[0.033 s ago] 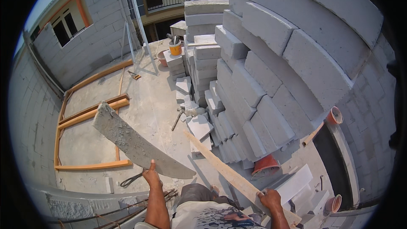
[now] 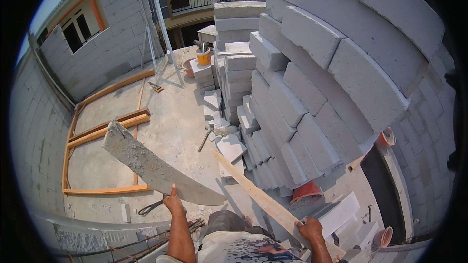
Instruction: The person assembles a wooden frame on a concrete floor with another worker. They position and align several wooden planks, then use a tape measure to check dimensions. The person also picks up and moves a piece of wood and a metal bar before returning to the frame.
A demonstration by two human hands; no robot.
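Observation:
My left hand (image 2: 174,201) is closed on the near edge of a wide grey board (image 2: 156,165), its thumb lying on the face. Rough, dried mortar crusts that board, which slants up to the far left above the floor. At the right, a long pale wooden plank (image 2: 256,192) is gripped near its lower end by my right hand (image 2: 310,228). The plank's other end points away from me toward broken block pieces (image 2: 230,147). A hammer (image 2: 205,139) lies on the floor beyond the two boards.
Tall stacks of light grey blocks (image 2: 312,83) rise on the right. A wooden frame (image 2: 107,191) and a handsaw (image 2: 156,87) lie at the left. Red buckets (image 2: 306,192) stand near the stack, and a yellow bucket (image 2: 203,57) holds tools farther off. Rebar (image 2: 161,236) runs behind my left forearm.
The far end of the mortar-crusted board has swung slightly down and to the left. My right hand keeps its hold on the plank, and the view has shifted a little.

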